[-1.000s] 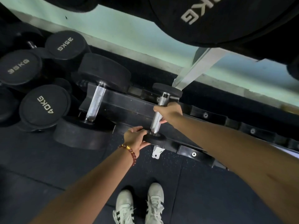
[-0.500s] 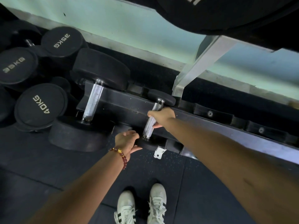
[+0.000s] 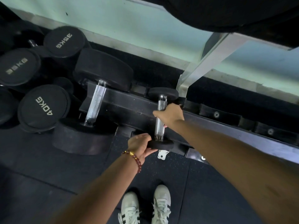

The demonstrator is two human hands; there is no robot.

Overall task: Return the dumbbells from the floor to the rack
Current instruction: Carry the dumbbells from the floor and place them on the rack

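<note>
On my feed the small dumbbell (image 3: pixel 159 129) lies across the rack (image 3: pixel 134 109), its far head at the rack's back edge and its near head at the front edge. The right hand (image 3: pixel 170 114) is wrapped round the chrome handle. The left hand (image 3: pixel 140 145), a beaded bracelet (image 3: pixel 135 157) on its wrist, cups the near head with fingers curled over it. Just left on the rack sits a larger dumbbell (image 3: pixel 95 102). Past the rack's left end I see a 40KG dumbbell (image 3: pixel 43 108) and a 35KG dumbbell (image 3: pixel 63 41)
</note>
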